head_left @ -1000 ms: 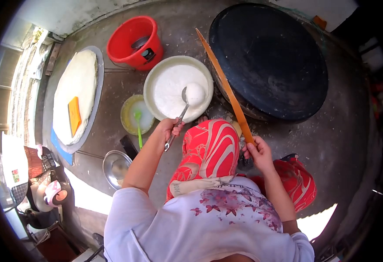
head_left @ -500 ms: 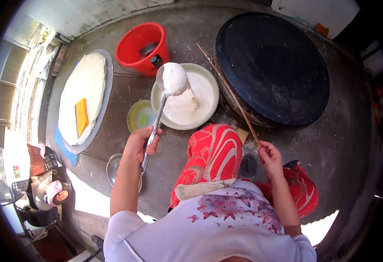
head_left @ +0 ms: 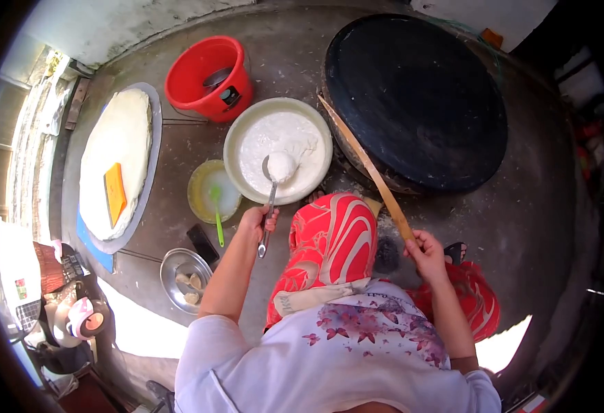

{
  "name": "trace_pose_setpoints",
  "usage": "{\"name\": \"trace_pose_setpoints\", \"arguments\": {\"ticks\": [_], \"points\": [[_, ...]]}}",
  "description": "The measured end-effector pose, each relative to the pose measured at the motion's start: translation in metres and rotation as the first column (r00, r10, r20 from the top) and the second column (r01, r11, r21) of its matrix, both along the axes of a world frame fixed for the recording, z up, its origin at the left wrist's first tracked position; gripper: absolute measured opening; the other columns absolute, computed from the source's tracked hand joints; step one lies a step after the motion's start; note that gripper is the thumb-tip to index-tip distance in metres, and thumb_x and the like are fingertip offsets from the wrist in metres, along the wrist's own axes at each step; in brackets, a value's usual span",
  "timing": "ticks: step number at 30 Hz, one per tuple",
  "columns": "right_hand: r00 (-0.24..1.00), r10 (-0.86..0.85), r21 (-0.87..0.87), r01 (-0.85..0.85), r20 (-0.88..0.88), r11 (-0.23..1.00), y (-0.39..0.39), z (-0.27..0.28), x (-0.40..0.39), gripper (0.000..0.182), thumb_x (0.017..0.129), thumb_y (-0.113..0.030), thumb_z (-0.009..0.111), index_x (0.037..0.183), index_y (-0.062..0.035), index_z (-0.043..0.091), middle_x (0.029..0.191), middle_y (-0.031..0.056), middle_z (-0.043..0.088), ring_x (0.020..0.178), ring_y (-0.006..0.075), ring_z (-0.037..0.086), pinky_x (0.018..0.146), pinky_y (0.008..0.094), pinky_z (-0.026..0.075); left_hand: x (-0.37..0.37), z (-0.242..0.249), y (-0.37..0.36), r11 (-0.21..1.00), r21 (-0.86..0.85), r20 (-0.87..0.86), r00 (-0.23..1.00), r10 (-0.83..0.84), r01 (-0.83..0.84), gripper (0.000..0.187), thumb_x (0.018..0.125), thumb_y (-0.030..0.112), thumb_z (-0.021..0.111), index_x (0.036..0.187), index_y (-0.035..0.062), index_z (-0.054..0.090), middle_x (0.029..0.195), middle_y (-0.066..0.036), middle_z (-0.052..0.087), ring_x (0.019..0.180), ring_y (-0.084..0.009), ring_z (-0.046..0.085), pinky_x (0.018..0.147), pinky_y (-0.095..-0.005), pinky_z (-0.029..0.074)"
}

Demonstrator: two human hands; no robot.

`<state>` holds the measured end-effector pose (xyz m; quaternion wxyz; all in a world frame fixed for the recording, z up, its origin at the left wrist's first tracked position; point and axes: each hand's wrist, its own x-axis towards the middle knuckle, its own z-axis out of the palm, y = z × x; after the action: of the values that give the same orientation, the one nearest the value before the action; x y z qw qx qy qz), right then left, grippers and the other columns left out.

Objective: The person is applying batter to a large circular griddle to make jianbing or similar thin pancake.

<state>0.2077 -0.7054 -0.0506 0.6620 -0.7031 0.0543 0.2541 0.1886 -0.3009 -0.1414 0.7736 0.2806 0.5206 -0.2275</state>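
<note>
My left hand (head_left: 261,221) is closed around the handle of a metal ladle (head_left: 272,193). The ladle's bowl, heaped with white batter (head_left: 282,166), is over the batter in a wide pale basin (head_left: 230,153). In my right hand (head_left: 424,249) is the lower end of a long, flat wooden stick (head_left: 371,167), which slants up and left along the edge of a large round black griddle (head_left: 419,103). The griddle's dark surface is bare.
A red bucket (head_left: 185,89) stands behind the basin. Left of it are a yellowish bowl (head_left: 195,199) with a green brush (head_left: 218,213), a phone (head_left: 202,242), and a metal bowl (head_left: 171,282) holding lumps. Farther left, an orange scraper (head_left: 115,193) lies on stacked pale sheets (head_left: 119,138).
My left hand has lowered the ladle toward the batter and nearer my body. The stick has turned in my right hand and now shows its broad face. The view has shifted slightly.
</note>
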Motion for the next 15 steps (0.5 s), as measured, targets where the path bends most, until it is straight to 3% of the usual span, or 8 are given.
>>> {"name": "trace_pose_setpoints", "arguments": {"ticks": [4, 9, 11, 15], "points": [[1.0, -0.012, -0.002, 0.012, -0.025, 1.0, 0.001, 0.001, 0.0, 0.014, 0.085, -0.01, 0.054, 0.096, -0.0015, 0.052, 0.078, -0.0008, 0.056, 0.068, 0.0041, 0.051, 0.061, 0.017, 0.04, -0.025, 0.042, 0.01, 0.998, 0.064, 0.064, 0.998, 0.002, -0.006, 0.024, 0.092, 0.019, 0.033, 0.087, -0.0024, 0.045, 0.062, -0.005, 0.045, 0.041, -0.0086, 0.033, 0.035, -0.0205, 0.026], [1.0, 0.025, -0.004, -0.025, 0.012, 1.0, 0.006, -0.002, 0.017, 0.018, 0.085, -0.009, 0.054, 0.101, -0.0013, 0.052, 0.081, -0.0004, 0.057, 0.069, 0.0044, 0.052, 0.063, 0.0175, 0.041, -0.027, 0.123, 0.004, 0.966, 0.257, 0.212, 0.977, -0.037, -0.02, 0.031, 0.091, 0.024, 0.039, 0.095, -0.0044, 0.049, 0.063, -0.005, 0.047, 0.041, -0.0072, 0.033, 0.035, -0.0194, 0.025], [0.999, -0.049, -0.006, 0.049, 0.017, 0.999, 0.014, 0.011, 0.024, 0.025, 0.084, -0.006, 0.054, 0.109, -0.0011, 0.051, 0.082, 0.0, 0.057, 0.07, 0.0044, 0.052, 0.065, 0.0185, 0.042, -0.018, 0.154, -0.001, 0.967, 0.25, 0.277, 0.961, -0.015, -0.057, 0.03, 0.091, 0.023, 0.038, 0.094, -0.0043, 0.049, 0.061, -0.006, 0.047, 0.041, -0.0085, 0.035, 0.035, -0.0202, 0.026], [0.991, -0.011, -0.058, 0.018, 0.13, 0.998, 0.015, 0.024, 0.04, 0.031, 0.083, -0.002, 0.053, 0.114, -0.0007, 0.05, 0.082, 0.0003, 0.057, 0.069, 0.0042, 0.051, 0.064, 0.019, 0.042, 0.015, 0.199, -0.017, 0.964, 0.241, 0.467, 0.884, -0.016, -0.109, 0.033, 0.089, 0.025, 0.038, 0.097, -0.005, 0.049, 0.062, -0.007, 0.049, 0.042, -0.0092, 0.037, 0.036, -0.0202, 0.027]]}}
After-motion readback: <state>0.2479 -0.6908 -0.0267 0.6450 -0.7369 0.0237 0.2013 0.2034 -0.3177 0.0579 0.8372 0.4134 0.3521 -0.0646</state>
